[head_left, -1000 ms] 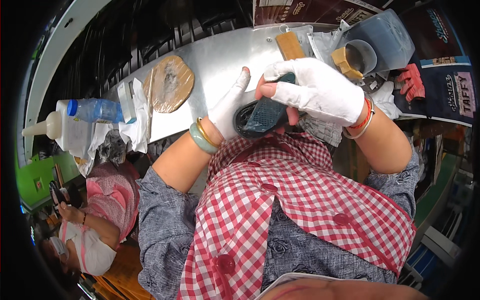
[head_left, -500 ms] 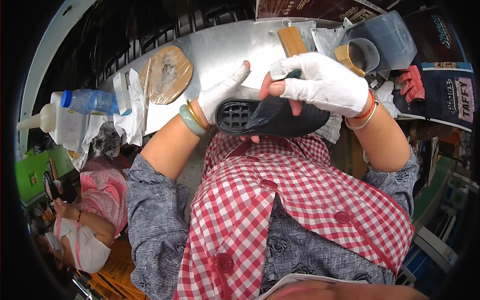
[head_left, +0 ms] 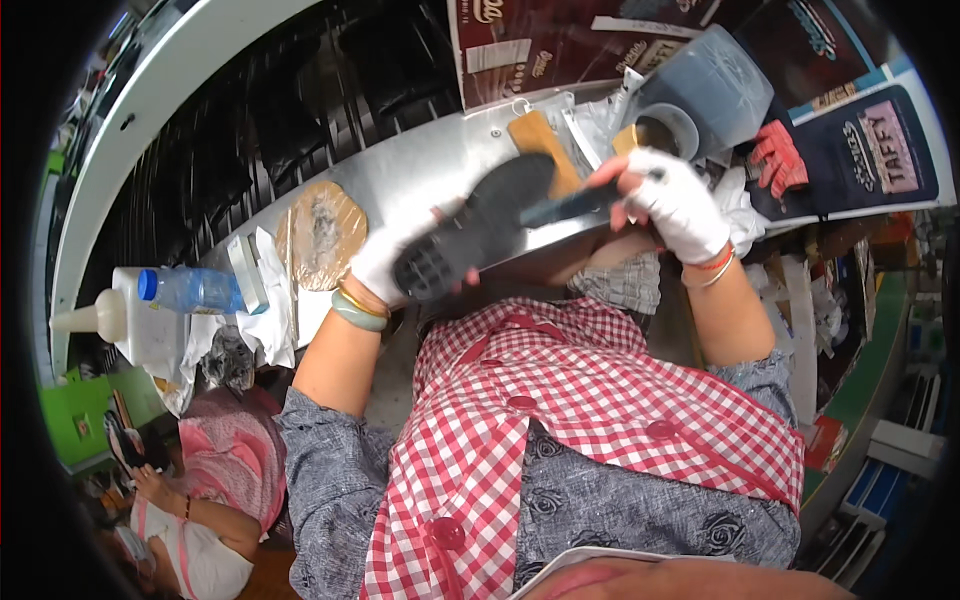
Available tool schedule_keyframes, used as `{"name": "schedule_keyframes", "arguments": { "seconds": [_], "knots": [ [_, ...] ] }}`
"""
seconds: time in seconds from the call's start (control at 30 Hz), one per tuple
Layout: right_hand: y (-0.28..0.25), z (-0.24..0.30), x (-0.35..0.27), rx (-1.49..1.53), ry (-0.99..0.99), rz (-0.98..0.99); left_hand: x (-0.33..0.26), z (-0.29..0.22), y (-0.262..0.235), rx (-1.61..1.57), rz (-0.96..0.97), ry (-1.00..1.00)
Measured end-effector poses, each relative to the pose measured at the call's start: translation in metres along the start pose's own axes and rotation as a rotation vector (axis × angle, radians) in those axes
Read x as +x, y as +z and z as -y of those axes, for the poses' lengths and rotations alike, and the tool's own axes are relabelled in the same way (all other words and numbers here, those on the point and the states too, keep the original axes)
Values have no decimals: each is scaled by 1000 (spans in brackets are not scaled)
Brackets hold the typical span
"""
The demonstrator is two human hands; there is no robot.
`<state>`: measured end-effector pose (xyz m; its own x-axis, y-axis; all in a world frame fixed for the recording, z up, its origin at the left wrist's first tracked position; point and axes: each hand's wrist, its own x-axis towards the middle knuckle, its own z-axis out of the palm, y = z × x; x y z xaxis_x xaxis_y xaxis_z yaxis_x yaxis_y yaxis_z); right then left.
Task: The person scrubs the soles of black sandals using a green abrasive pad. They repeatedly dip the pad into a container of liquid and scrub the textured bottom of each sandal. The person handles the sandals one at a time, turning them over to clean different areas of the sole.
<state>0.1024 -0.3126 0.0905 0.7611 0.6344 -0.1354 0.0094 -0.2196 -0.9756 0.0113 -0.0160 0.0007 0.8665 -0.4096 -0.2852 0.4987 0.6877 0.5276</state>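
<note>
A black shoe sole (head_left: 480,225) with a grid of hollows in its heel lies tilted in my left hand (head_left: 388,250). That hand wears a white glove with bare fingertips, and its fingers wrap round the sole from beneath. My right hand (head_left: 682,208), gloved the same way, is closed on a dark brush (head_left: 568,207). The brush is smeared by motion and points left, its end by the sole's edge; I cannot tell whether they touch. Both hands are above the near edge of the metal table (head_left: 440,150).
On the left are a plastic-wrapped brown pad (head_left: 325,235), a clear bottle with a blue cap (head_left: 195,290) and a white squeeze bottle (head_left: 110,315). A wooden piece (head_left: 545,150), clear tub (head_left: 710,90) and red glove (head_left: 778,160) are farther right. A co-worker (head_left: 200,510) sits at lower left.
My right hand has drawn the brush off the sole's top and away to the right. My left hand has tilted the sole, its toe end now higher. The view has shifted.
</note>
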Motion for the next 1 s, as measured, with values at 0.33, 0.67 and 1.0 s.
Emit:
{"name": "schedule_keyframes", "arguments": {
  "seconds": [0.33,0.67,1.0],
  "knots": [
    [-32,-20,-9,112,-145,-492,-3,53,-12,-143,-234,350],
    [-18,-40,7,283,-127,-434,-4,88,-22,-327,-181,136],
    [-16,-45,13,368,-108,-502,29,98,-21,-384,-83,154]
  ]
}}
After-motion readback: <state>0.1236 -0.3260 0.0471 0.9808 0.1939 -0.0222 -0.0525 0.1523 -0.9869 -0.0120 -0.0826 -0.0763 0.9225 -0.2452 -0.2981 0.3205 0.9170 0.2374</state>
